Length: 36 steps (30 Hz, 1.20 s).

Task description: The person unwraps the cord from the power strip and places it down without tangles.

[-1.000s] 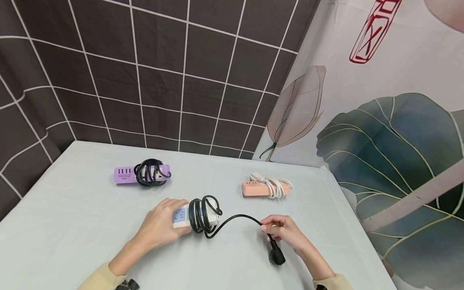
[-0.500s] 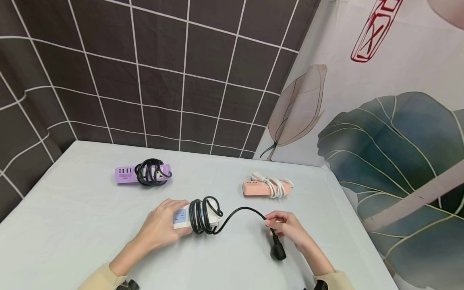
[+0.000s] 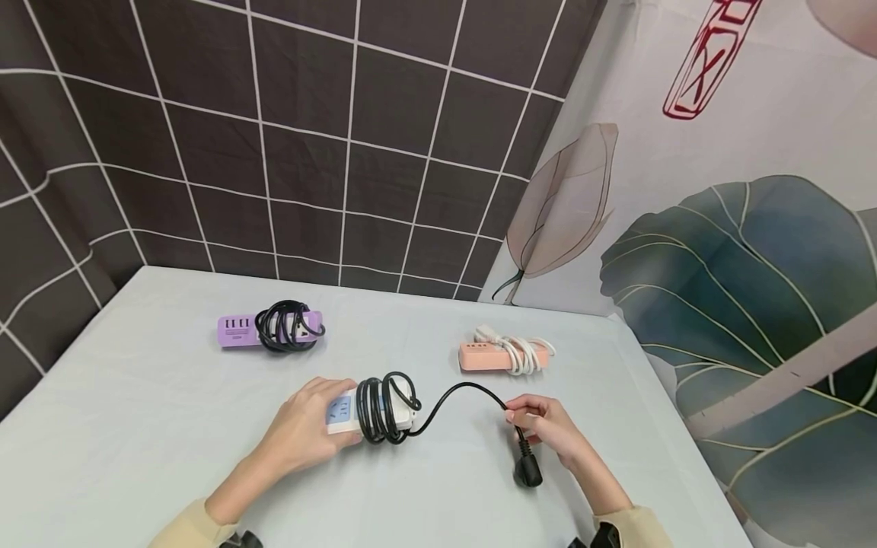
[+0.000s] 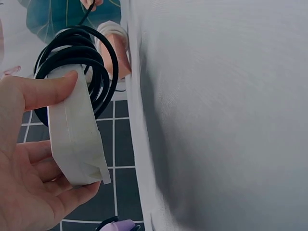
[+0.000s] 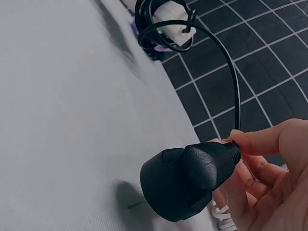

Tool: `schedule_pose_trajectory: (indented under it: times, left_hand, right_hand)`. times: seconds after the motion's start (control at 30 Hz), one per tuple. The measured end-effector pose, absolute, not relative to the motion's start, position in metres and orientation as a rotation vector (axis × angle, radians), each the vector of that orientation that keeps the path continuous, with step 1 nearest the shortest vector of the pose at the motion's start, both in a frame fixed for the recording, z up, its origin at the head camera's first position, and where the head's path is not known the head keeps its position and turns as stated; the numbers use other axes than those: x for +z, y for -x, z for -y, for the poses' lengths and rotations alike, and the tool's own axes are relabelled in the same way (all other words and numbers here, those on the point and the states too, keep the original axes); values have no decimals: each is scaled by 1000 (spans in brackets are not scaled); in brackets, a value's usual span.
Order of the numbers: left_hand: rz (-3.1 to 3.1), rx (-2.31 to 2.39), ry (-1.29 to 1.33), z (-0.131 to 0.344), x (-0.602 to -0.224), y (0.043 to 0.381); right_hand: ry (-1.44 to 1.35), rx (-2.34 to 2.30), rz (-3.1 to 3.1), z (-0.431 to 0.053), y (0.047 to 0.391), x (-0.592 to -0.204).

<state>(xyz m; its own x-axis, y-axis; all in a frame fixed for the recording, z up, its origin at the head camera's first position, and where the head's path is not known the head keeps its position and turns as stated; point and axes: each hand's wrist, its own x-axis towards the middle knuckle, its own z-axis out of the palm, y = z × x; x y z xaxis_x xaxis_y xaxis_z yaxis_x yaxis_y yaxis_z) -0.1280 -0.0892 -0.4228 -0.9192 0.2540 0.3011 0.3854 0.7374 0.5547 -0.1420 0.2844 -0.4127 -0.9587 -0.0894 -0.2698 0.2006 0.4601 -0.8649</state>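
Observation:
My left hand (image 3: pixel 308 422) grips the left end of a white power strip (image 3: pixel 340 409), thumb on one side and fingers on the other. Loops of black cord (image 3: pixel 373 411) are wound around the strip's right half. From there a free length of cord arches over to my right hand (image 3: pixel 548 428), which pinches it just behind the plug. The black plug (image 3: pixel 527 470) hangs below those fingers, seen large in the right wrist view. In the left wrist view the strip's pale casing (image 4: pixel 77 134) shows edge-on, held above the white surface.
A purple power strip (image 3: pixel 236 331) wrapped in black cord lies at the back left of the white table (image 3: pixel 171 426). At the back right is a peach power strip (image 3: pixel 483 356) with white cord wound round it. A dark grid-patterned cloth (image 3: pixel 294 167) hangs behind.
My right hand has moved slightly up and to the right with the cord and plug, and the cord's arch has risen. My left hand and the white power strip stay nearly still.

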Motion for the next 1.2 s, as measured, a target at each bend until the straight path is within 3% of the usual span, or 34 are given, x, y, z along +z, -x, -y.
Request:
schedule_pose_trajectory:
  times: [1.2]
  left_hand:
    - [2730, -951, 525, 91, -422, 124]
  right_hand:
    - [-194, -1375, -2660, -287, 158, -407]
